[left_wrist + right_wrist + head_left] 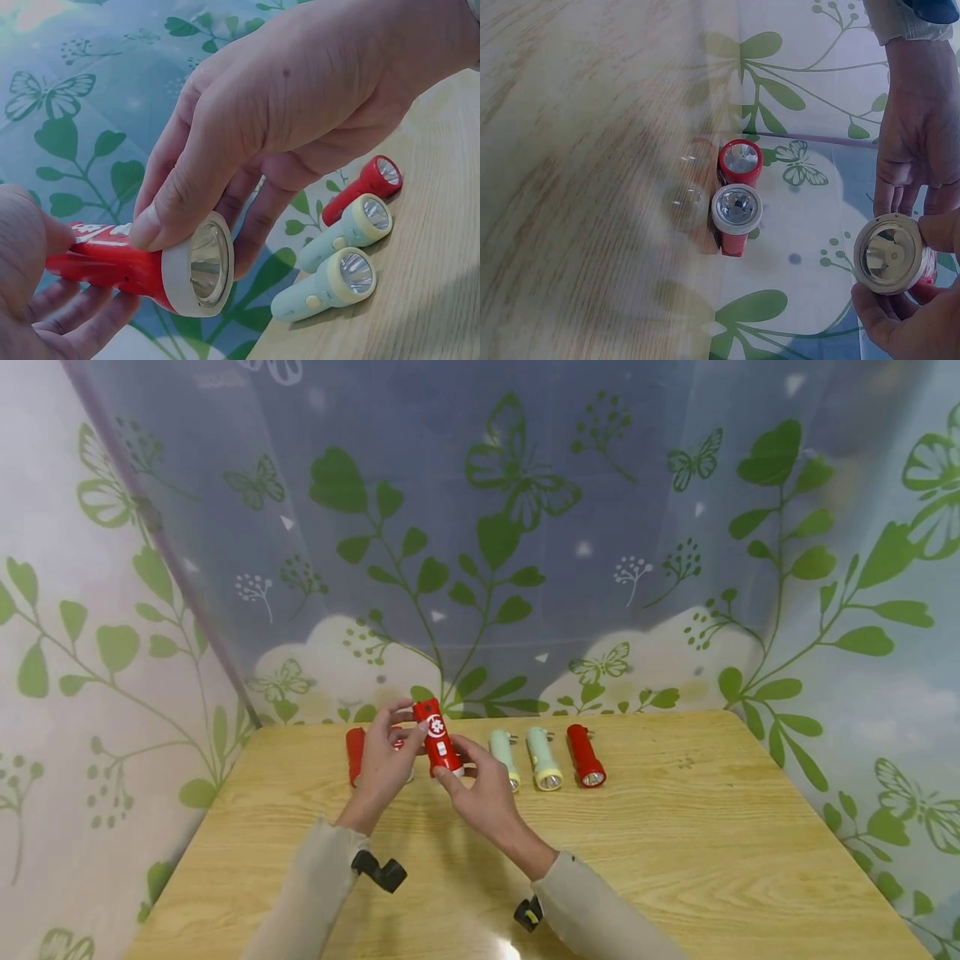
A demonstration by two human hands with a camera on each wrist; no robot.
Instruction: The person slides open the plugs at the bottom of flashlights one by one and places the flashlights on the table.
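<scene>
A red flashlight (442,748) with a white round emblem and a white switch is held above the table between both hands. My left hand (384,767) grips its body toward the tail end. At the lens end, my right hand (483,793) pinches it, with the thumb near the white rim. In the left wrist view, the right hand (277,97) comes from the upper right and the flashlight's white-rimmed lens (206,264) faces right. The right wrist view shows the lens (889,255) nearly head-on, between the fingers of both hands.
Along the back of the wooden table (675,860) lie two mint-green flashlights (543,756) and a red one (585,755) on the right. Two more red flashlights, one white-rimmed (736,210) and one red-rimmed (741,159), lie on the left. A leaf-patterned curtain (600,568) hangs behind.
</scene>
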